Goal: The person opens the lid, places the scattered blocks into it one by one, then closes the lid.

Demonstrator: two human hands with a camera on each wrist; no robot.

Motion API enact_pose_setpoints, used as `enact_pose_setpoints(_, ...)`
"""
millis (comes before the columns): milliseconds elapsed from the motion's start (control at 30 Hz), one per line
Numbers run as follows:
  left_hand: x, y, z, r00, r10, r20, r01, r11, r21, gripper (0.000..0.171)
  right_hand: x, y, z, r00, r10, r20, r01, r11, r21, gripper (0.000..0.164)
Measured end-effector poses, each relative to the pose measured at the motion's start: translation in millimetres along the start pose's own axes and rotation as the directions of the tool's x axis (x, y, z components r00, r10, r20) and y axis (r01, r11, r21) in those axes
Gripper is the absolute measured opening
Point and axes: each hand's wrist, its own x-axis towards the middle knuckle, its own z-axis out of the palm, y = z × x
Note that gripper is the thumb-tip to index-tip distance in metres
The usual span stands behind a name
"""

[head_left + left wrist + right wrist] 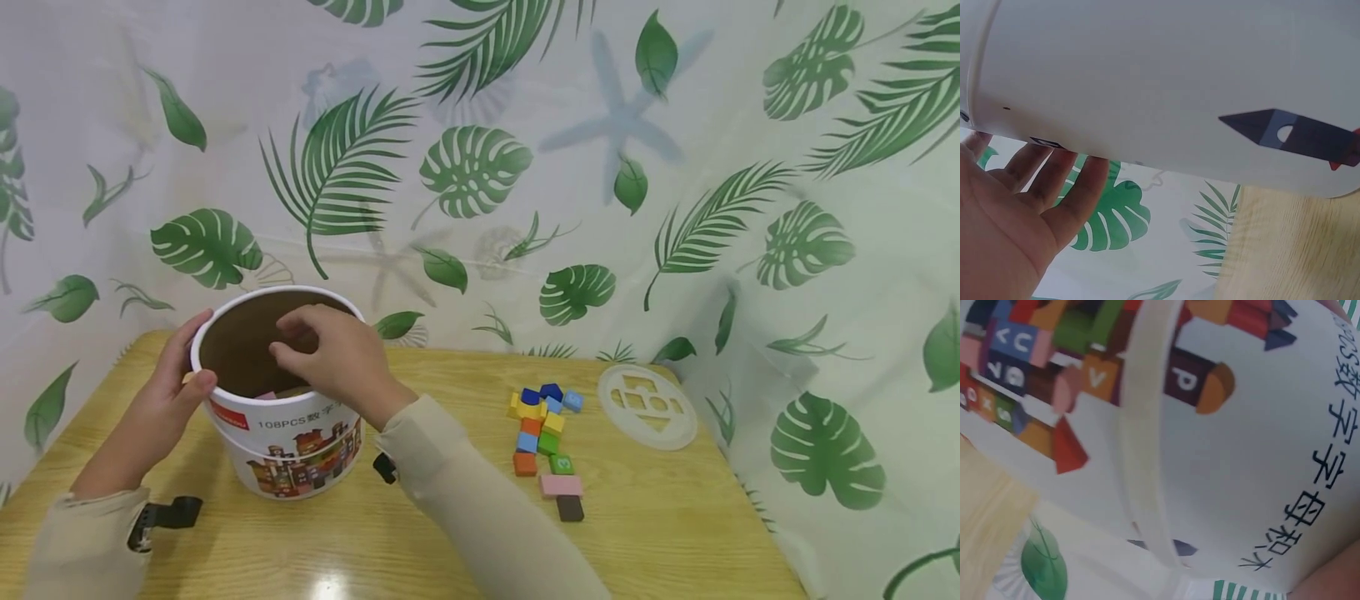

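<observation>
In the head view I see the bucket (300,450) toward the surface's (427,542) left edge, the left hand (161,404) gripping its rim, the right hand (345,354) over its mouth, thumb and fingers apart. Blocks (529,427) lie nearer the right edge. Left wrist: fingers (1080,197) touch the bucket. Right wrist: its printed side.

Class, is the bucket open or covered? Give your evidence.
Open: nothing covers the bucket, its brown inside shows, and the right hand is at its mouth.

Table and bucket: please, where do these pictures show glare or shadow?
Head view: a bright glare spot on the table near the bottom edge, and shadow inside the bucket; left wrist view: the bucket's side in dull grey shade.
</observation>
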Motion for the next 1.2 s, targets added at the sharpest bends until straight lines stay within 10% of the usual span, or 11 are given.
enact_pose_setpoints(267,1.2,0.2,-0.1,1.000,-0.003,-0.001,0.003,1.000,-0.002,0.071,-16,29,-9,0.974,-0.227,-0.028,0.226,0.941,0.252,0.036)
enact_pose_setpoints(567,-0.8,-1.6,-0.2,1.000,-0.009,0.001,0.009,1.000,0.007,0.071,-54,106,-45,0.960,-0.222,-0.171,0.270,0.898,0.347,0.030)
enact_pose_setpoints(900,-1.6,0.3,0.5,1.000,-0.003,0.011,0.003,0.999,0.041,0.070,-112,231,-94,0.995,0.069,-0.076,-0.048,0.966,0.255,0.036)
enact_pose_setpoints(1200,-1.1,1.0,-0.1,1.000,-0.002,0.014,0.002,0.999,0.051,0.069,-164,328,-113,0.925,0.379,0.031,-0.380,0.919,0.099,0.050)
